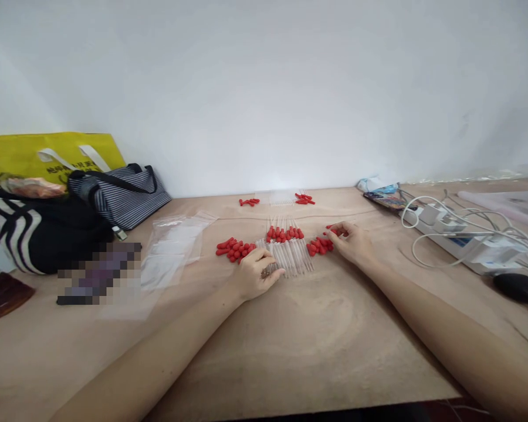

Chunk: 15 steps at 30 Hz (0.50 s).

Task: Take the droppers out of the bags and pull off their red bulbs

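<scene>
Clear glass dropper tubes (293,258) lie side by side in a row on the wooden table. My left hand (256,275) curls its fingers round a glass tube at the row's left end; the grip itself is partly hidden. My right hand (352,241) pinches a red rubber bulb (328,227) between thumb and fingers, just above the right pile of red bulbs (320,246). Another pile of red bulbs (235,250) lies beside my left hand. Behind the row, several droppers with red bulbs fitted (284,234) point away from me.
Farther back lie more red bulbs (305,199) and thin tubes (282,198) near the wall. Clear plastic bags (169,252) and a striped bag (123,196) are on the left. A power strip (455,240) with tangled white cables and a black mouse (520,287) occupy the right.
</scene>
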### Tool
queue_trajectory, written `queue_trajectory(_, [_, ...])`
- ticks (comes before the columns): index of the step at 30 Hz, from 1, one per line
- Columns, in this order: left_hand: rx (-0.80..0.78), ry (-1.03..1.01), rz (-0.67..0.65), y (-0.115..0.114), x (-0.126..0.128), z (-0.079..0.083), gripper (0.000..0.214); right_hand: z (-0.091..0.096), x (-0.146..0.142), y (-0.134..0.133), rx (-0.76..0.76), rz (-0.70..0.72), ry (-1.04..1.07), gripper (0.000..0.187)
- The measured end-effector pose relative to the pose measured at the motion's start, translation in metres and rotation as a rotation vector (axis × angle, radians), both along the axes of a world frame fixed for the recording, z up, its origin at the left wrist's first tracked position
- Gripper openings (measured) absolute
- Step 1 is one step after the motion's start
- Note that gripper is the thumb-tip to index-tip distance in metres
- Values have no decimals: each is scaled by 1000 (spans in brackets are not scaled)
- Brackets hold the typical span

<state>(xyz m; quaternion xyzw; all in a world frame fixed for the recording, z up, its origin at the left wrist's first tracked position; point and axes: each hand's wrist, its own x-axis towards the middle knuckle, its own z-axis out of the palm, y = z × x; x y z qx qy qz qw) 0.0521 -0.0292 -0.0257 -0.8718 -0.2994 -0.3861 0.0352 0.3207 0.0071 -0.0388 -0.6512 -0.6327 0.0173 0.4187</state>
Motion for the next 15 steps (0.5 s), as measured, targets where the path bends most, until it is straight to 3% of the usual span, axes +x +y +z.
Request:
queue_trajectory(7, [-88, 37, -41, -5, -3, 6, 35, 4, 3, -1, -56, 8, -87, 32])
queue_trajectory(12, [-155, 53, -74, -8, -7, 9, 41, -1, 17, 10, -83, -82, 52, 37])
queue_trajectory(15, [-141, 49, -65, -9, -8, 10, 42, -8, 27, 23, -82, -144, 27, 33])
